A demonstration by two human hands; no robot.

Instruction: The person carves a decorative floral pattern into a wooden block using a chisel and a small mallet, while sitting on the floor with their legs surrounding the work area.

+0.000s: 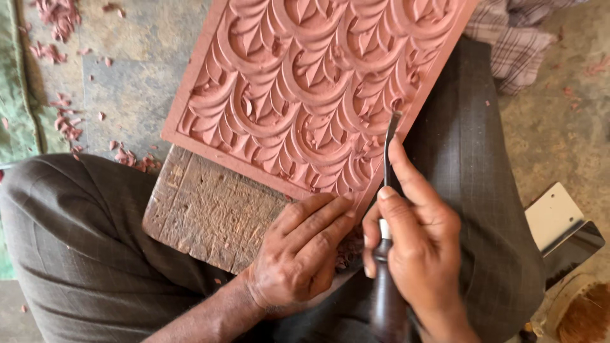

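A reddish carved panel (305, 76) with a pattern of overlapping scales and leaves lies tilted across a worn wooden block (210, 213) on my lap. My left hand (302, 251) rests flat on the block at the panel's near edge, fingers together, holding nothing. My right hand (416, 244) grips a carving chisel (389, 143) by its dark wooden handle; the thin metal blade reaches up to the panel's lower right edge.
Reddish shavings (63, 121) lie scattered over the concrete floor at the left. A checked cloth (515, 38) sits at the top right. A white and dark flat object (562, 228) lies at the right, by my grey-trousered leg (473, 165).
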